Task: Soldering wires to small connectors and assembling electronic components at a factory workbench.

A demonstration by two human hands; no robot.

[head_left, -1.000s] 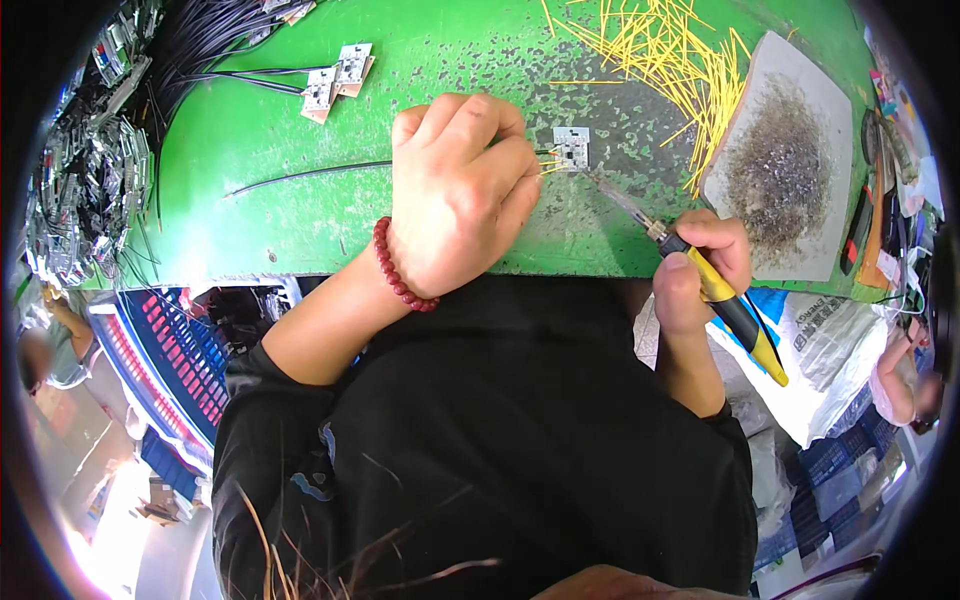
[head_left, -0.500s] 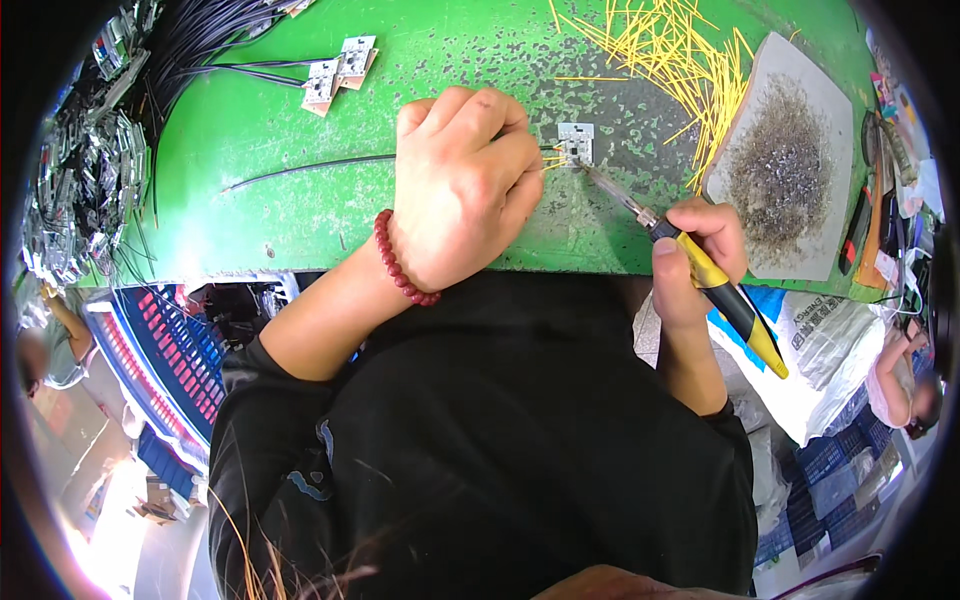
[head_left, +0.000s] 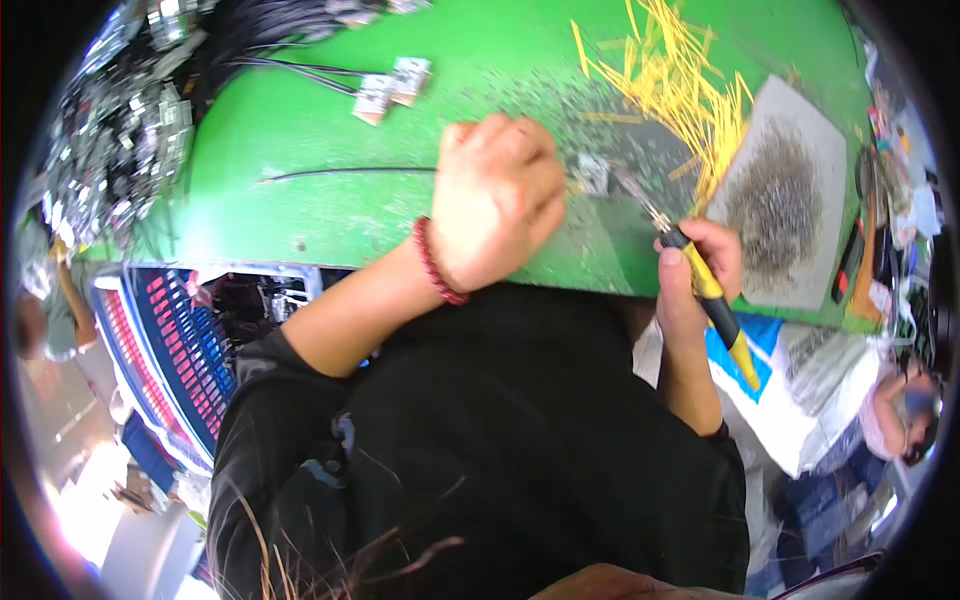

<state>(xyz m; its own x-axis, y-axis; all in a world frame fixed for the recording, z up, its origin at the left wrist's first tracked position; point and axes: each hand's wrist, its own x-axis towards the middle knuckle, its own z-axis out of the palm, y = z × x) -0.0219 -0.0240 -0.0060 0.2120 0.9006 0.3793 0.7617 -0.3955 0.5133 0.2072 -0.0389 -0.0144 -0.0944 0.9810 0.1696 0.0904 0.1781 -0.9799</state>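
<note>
My left hand, with a red bead bracelet at the wrist, is closed over a thin black cable. The cable trails out to the left across the green tabletop; its gripped part is hidden under my fingers. Just right of that hand lies a small white circuit board, blurred, at the cable's wire end. My right hand grips a yellow-and-black soldering iron, slanting up and left. Its tip sits close to the board's right side; whether they touch I cannot tell.
Yellow wire pieces lie at the far right, beside a grey board with dark residue. Two more boards on cables rest far left, near a bundle of shiny parts. Tools line the right edge.
The whole view has shifted and blurred, the bench things appearing lower and mostly farther right. The iron's tip has drawn slightly off the circuit board toward the right. Both hands keep their holds.
</note>
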